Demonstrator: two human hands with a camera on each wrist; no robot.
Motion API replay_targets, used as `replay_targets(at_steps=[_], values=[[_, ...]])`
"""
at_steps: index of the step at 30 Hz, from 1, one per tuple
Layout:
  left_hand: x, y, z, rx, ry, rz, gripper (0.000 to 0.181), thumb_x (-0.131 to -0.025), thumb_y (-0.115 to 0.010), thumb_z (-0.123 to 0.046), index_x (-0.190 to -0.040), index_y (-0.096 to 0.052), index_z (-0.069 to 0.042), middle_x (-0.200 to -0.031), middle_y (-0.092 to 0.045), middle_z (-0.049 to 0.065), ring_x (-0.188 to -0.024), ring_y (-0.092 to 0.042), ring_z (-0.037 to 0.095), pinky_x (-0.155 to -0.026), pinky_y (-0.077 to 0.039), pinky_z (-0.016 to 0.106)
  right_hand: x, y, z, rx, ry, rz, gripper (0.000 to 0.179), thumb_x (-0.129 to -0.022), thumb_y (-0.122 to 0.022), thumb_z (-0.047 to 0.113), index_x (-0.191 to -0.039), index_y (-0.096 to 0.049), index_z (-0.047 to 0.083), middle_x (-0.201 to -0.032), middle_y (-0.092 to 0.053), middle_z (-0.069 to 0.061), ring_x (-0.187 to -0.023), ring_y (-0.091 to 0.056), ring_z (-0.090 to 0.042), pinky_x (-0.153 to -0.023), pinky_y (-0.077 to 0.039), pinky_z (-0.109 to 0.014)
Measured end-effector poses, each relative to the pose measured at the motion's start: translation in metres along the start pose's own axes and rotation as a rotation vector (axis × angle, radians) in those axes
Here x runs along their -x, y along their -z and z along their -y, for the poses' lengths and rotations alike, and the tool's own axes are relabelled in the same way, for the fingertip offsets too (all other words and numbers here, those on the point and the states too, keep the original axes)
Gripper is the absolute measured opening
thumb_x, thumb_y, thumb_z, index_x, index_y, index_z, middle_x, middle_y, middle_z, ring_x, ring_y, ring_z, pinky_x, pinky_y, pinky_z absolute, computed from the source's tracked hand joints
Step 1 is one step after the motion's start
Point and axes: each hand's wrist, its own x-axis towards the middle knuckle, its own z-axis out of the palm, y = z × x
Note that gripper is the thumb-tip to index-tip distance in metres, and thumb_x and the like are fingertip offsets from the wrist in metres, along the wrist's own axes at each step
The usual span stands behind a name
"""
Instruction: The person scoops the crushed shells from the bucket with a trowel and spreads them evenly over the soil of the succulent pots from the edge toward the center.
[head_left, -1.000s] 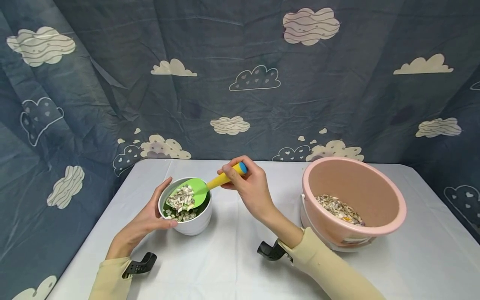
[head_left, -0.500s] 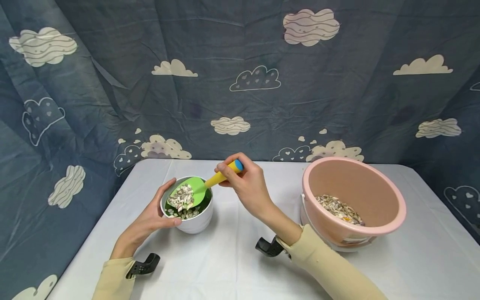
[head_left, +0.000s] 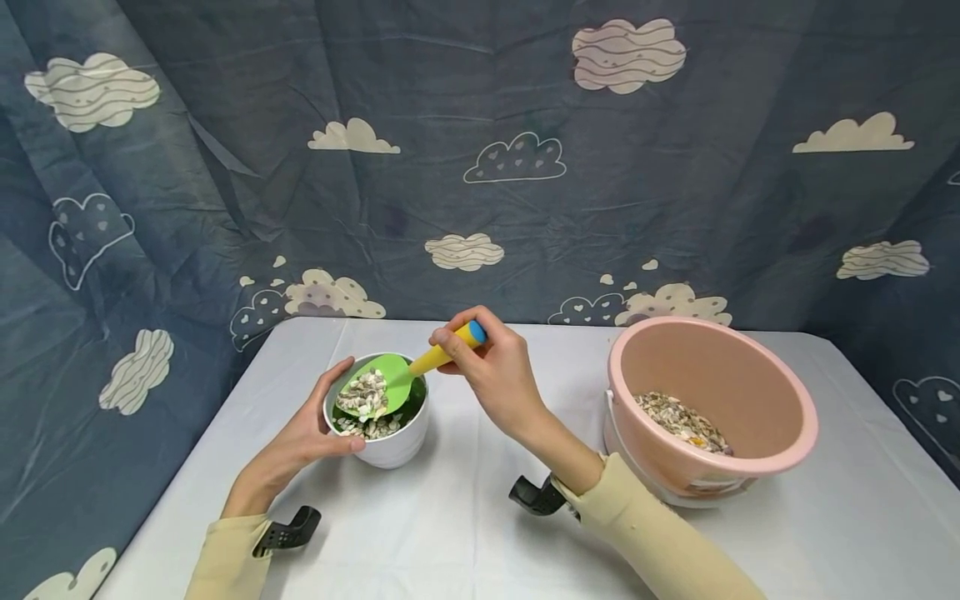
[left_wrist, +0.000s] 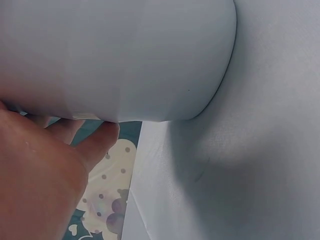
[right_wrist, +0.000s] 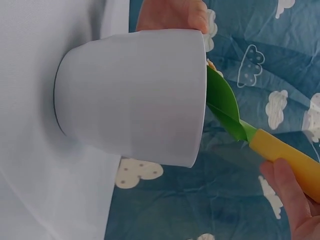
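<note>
A white plant pot (head_left: 395, 452) stands on the table at left of centre in the head view. My left hand (head_left: 294, 442) grips its left side, thumb near the front rim and fingers around the back. My right hand (head_left: 498, 375) holds a toy trowel by its yellow handle (right_wrist: 286, 153), which ends in a blue cap. The trowel's green blade (head_left: 401, 385) leans down into the pot's mouth and carries a heap of pale pebbles (head_left: 364, 393). Below the blade, more small stones (head_left: 382, 427) show inside the pot. In the right wrist view, the pot's wall hides the blade's tip.
To the right stands a pink bucket (head_left: 705, 333) with mixed pebbles (head_left: 678, 421) in its bottom and a white handle hanging down. A white cloth covers the table (head_left: 420, 533). Behind it hangs a dark blue cloud-patterned curtain (head_left: 420, 200).
The pot and my left hand have shifted slightly right, while my right hand has come a little left with the trowel. Over the last half second both hands stay nearly still.
</note>
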Motion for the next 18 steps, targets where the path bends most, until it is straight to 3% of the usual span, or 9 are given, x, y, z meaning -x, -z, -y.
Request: replay_targets(at_steps=[6,18], values=[[-0.002,0.001,0.0,-0.003,0.0,0.0,0.105,-0.075,-0.082,-0.006,-0.157,-0.018,-0.023,-0.157,-0.016,0.009,-0.136,-0.025,0.031,-0.099,-0.038,0.021,0.0,0.001,-0.001,-0.009,0.03,-0.004,0.018,-0.093,-0.068,0.018,-0.101,-0.061,0.003,-0.097,-0.07,-0.012,-0.085,-0.071,-0.025,-0.071,-0.058,-0.037],[-0.001,0.001,0.001,-0.018,0.006,-0.005,0.106,-0.074,-0.082,-0.006,-0.157,-0.018,-0.02,-0.158,-0.014,0.008,-0.137,-0.023,0.033,-0.099,-0.037,0.021,-0.001,-0.004,0.009,0.097,0.069,0.025,0.018,-0.094,-0.068,0.023,-0.098,-0.062,0.007,-0.09,-0.067,-0.009,-0.078,-0.071,-0.02,-0.068,-0.058,-0.033]])
